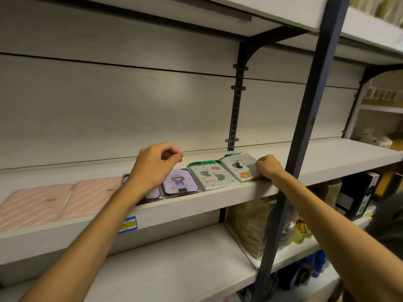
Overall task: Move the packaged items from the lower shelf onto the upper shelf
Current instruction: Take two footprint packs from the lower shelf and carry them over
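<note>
On the upper shelf (218,196) lie several flat packaged items in a row. Two pink striped packages (37,203) are at the left, then a lilac package with a cartoon figure (180,182), then two pale green footprint packages (212,175). My right hand (269,166) grips the right edge of the rightmost green footprint package (239,167), which lies tilted on the shelf. My left hand (154,165) hovers above the lilac packages with fingertips pinched together and nothing in it. The lower shelf (174,258) below my arms is bare where visible.
A dark metal upright post (305,131) runs diagonally just right of my right hand. A slotted bracket rail (236,105) is on the back panel. Bagged goods (257,225) fill the lower shelf to the right. A blue-yellow price label (128,224) sticks on the shelf front.
</note>
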A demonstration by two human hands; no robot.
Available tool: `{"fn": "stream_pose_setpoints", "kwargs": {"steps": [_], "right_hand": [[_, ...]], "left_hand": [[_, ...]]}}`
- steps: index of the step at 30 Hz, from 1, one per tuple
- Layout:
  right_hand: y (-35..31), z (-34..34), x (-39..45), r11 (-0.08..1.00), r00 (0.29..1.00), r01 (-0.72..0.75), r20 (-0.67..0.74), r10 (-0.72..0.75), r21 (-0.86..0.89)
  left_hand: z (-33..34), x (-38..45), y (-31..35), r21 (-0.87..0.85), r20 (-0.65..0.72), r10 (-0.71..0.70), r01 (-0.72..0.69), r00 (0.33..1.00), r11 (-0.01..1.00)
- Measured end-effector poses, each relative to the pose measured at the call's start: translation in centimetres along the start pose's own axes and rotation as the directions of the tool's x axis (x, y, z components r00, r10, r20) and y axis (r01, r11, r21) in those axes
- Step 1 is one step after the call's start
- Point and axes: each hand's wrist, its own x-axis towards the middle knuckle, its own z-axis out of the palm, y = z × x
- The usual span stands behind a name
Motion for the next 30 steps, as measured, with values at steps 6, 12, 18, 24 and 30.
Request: {"fn": "stream_pose_setpoints", "kwargs": {"steps": [6, 12, 18, 24, 30], "right_hand": [[0.9, 0.6, 0.2, 0.972, 0.986, 0.155, 0.084, -0.142, -0.176], [1.5, 0.6, 0.8, 0.943, 0.974, 0.223, 0.098, -0.205, -0.248], [-1.1, 1.9, -1.3, 0.876, 0.91, 0.386, -0.037, -0.413, -0.289], [-6.7, 5.6, -7.7, 0.771, 0.793, 0.59, -0.01, -0.61, -0.238], [-13.5, 11.0, -17.9, 0.66, 0.672, 0.738, 0.054, -0.739, -0.142]], "left_hand": [[-0.1, -0.7, -0.5, 0.006, -0.035, -0.034, 0.035, 0.999, 0.999], [-0.8, -1.3, -2.0, 0.116, -0.043, -0.091, 0.096, 0.995, 0.989], [-2.5, -3.0, -3.1, 0.309, -0.061, -0.109, 0.123, 0.992, 0.943], [-7.0, -6.0, -4.4, 0.48, -0.085, -0.114, 0.141, 0.99, 0.866], [-14.6, -12.1, -6.3, 0.522, -0.116, -0.146, 0.186, 0.982, 0.833]]}}
